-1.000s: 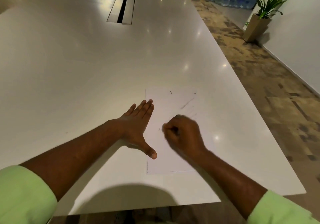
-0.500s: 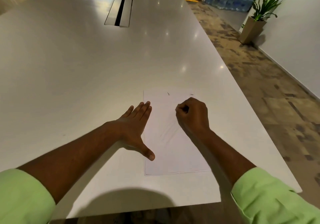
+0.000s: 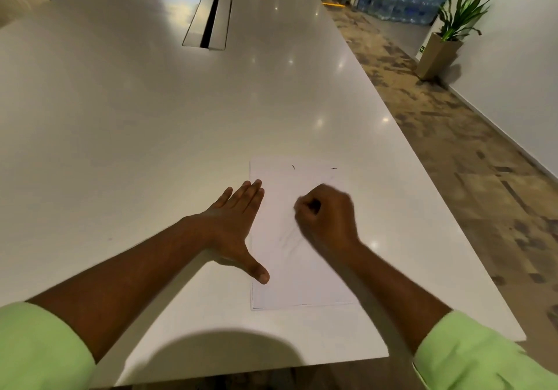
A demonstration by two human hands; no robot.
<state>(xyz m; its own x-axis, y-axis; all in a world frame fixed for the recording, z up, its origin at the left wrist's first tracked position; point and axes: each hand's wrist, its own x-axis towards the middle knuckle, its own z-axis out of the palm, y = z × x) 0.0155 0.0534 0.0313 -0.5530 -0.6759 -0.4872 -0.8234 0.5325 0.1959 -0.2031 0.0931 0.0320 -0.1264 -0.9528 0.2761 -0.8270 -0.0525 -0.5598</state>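
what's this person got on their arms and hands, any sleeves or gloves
The left sleeve and right sleeve are light green cloth and stop short of the forearms, which are uncovered. The left hand and right hand are ungloved, with no ring or watch showing.

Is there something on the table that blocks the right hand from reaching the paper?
Nothing visible does. The right hand is directly over the paper, and the left hand lies flat on its left edge, off to the side.

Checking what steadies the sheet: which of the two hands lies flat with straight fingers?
The left hand, spread flat at the paper's left edge; the right hand is curled into a fist over the paper.
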